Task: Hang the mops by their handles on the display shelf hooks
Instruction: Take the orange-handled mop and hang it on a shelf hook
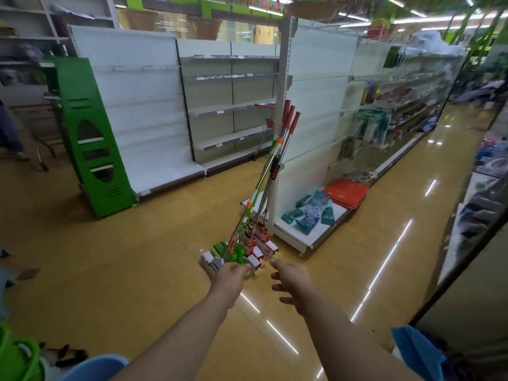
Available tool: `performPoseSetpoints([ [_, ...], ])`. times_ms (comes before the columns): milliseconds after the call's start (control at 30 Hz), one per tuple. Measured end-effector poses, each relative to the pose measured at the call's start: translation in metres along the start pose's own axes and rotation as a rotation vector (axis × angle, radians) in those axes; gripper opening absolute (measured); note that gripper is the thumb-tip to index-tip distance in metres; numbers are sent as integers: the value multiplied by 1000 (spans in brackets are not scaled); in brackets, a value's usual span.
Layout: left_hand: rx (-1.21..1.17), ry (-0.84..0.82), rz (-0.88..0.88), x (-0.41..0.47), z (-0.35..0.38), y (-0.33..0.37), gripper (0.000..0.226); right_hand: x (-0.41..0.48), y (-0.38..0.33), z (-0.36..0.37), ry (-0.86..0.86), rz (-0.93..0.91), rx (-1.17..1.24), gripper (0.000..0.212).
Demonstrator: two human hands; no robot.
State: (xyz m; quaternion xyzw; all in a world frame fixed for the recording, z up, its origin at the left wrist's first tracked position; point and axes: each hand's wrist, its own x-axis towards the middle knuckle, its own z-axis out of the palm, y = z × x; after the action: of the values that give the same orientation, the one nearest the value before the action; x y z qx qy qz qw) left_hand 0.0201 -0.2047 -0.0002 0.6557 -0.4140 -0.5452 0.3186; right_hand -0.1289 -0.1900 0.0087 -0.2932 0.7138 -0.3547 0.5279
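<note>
1. My left hand (232, 273) reaches nearest the mops, fingers curled at a mop head; whether it grips, I cannot tell.
2. My right hand (288, 280) hangs spread, empty.
3. The mops (264, 188) lean ahead, handles rising away toward the display shelf (308, 105).

there is one view only, a wide-angle camera worn on the person's head. it looks forward and down a shop aisle, over both outstretched forearms, which enter from the bottom edge. the left hand (232, 273) and right hand (291, 281) sit low and central, close to the lens. the mops (264, 188) lean just beyond them, mid-frame. the display shelf (310, 127) runs away toward the upper right, bent by the lens. the floor (137, 257) fills the lower half.
</note>
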Motion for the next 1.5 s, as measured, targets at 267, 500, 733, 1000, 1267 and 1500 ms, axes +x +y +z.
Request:
performPoseSetpoints([
  [267,-10,63,-33,104,49,48,41,118,-55,-32,-61,-8,-13,33],
  [500,5,91,-58,170,93,90,41,194,-102,-63,-82,-8,-43,16],
  [733,34,97,-60,253,122,129,45,270,-152,-70,-79,-18,-3,16],
  [1000,5,28,-22,371,123,168,21,359,-212,-42,-9,-3,-3,23],
  [1267,74,-38,31,510,92,230,22,456,-292,9,100,24,17,23],
  [1500,103,-106,48,590,89,276,36,528,-341,31,149,48,35,37],
])
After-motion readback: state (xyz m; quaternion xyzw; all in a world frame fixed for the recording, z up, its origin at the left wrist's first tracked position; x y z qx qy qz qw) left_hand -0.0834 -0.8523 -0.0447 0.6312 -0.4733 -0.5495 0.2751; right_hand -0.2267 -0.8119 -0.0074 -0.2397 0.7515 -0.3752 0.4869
